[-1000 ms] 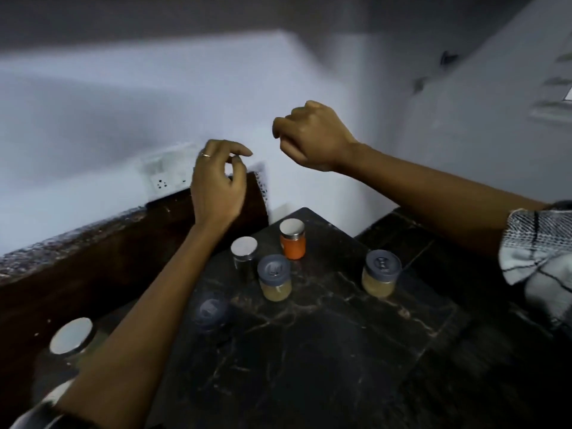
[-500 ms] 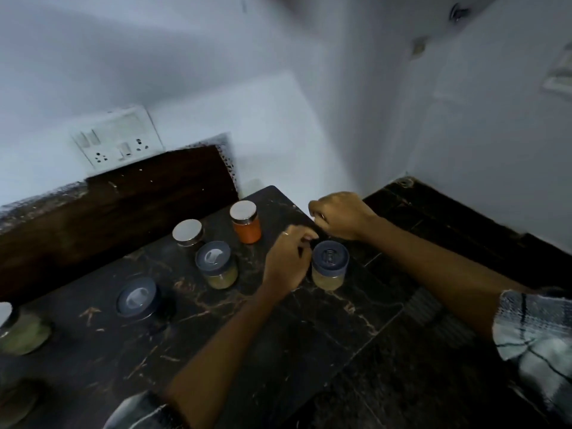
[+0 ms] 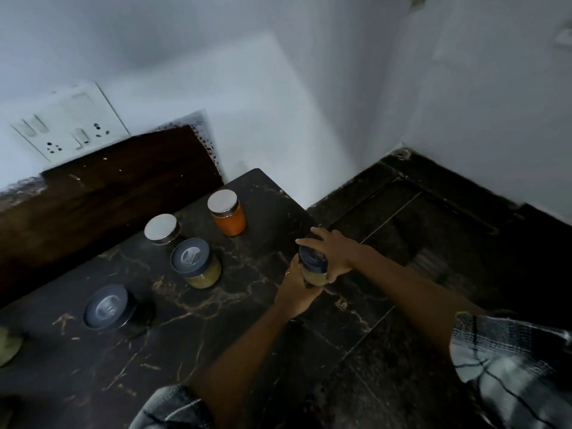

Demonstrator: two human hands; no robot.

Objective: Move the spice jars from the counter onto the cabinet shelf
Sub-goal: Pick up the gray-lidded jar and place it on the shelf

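Observation:
Several spice jars stand on the dark marble counter (image 3: 235,323). Near its right edge is a grey-lidded jar of yellowish spice (image 3: 314,267), held between both hands: my left hand (image 3: 295,289) grips its lower left side, and my right hand (image 3: 335,253) wraps its top and right side. Further left are an orange jar with a silver lid (image 3: 229,216), a silver-lidded jar (image 3: 161,229), a grey-lidded yellow jar (image 3: 196,264) and a dark grey-lidded jar (image 3: 108,306). No cabinet shelf is in view.
A greenish jar (image 3: 7,345) is cut off at the left edge. A brown backsplash (image 3: 102,196) and a white socket plate (image 3: 68,122) run behind the counter. To the right, the dark tiled floor (image 3: 433,243) lies lower, met by white walls.
Both hands came down from in front of the wall to the rightmost grey-lidded jar and closed round it. The view has tilted downward.

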